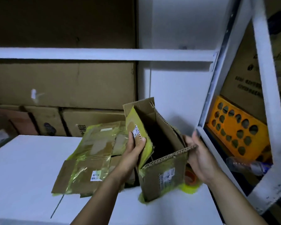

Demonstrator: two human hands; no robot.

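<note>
At frame centre my left hand (134, 148) pinches the box (164, 176) flap; my right hand (199, 153) grips its right wall. To flatten it cleanly, I'd push along the creases

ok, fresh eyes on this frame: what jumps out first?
The open cardboard box stands in the centre of the white table. The left hand grips its yellow-taped flap and the right hand holds its right side. Flattened cartons with yellow tape lie just left of it, and a bright orange crate with round holes sits on the shelf at right.
</note>
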